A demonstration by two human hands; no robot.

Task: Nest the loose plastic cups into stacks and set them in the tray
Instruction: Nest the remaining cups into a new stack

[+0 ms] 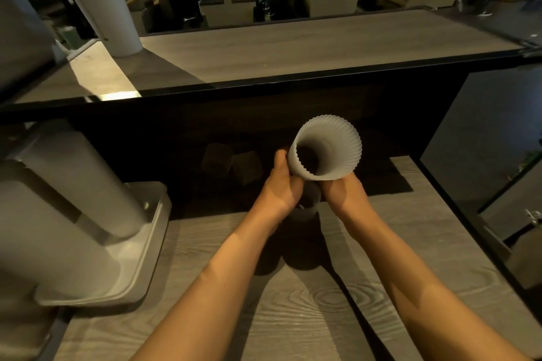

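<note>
A stack of white ribbed plastic cups (330, 138) is held tilted, its open mouth facing me, above the wooden table. My left hand (281, 184) grips its left side and my right hand (343, 192) grips it from below on the right. Under the hands a darker cup (305, 208) stands upright on the table, partly hidden. Two more cups (231, 163) lie in the shadow behind. The grey tray (146, 243) sits at the left and holds tall stacks of nested cups (73, 184) lying on their sides.
A raised counter (293, 47) with a dark front edge runs across behind the work table. A white column (108, 3) stands on it at the left. People sit at tables in the background. A glass panel (498, 199) edges the table on the right.
</note>
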